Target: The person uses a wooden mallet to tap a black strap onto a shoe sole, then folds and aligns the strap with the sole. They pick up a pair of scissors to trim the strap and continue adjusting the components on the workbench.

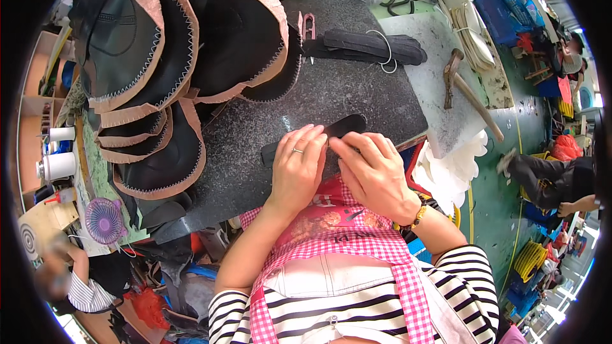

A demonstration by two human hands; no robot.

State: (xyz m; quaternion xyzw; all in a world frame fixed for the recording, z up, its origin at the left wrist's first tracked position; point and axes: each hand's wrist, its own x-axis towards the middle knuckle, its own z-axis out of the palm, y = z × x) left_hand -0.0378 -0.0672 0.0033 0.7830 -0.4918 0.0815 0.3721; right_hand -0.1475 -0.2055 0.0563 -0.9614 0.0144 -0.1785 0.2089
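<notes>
A black strip of leather-like material (347, 125) with a rounded end lies near the front edge of the dark speckled worktop. My left hand (298, 158), with a ring on it, is closed over its left part, fingers together and pressing down. Close beside it, my right hand (373, 169) has its thumb and fingers bent in a pinch at the strip's middle; the fingertips partly hide what they grip. Farther back sits a bundle of similar black strips (363, 48) with a wire ring around it. Black shoe uppers (239, 32) with tan zigzag-stitched edges are piled at the left.
A hammer (468, 89) rests on a pale slab at the right. Pink-handled snips (308, 27) and black scissors (400, 4) lie at the back. A small purple fan (104, 221) stands at the left. Other people sit farther off on both sides.
</notes>
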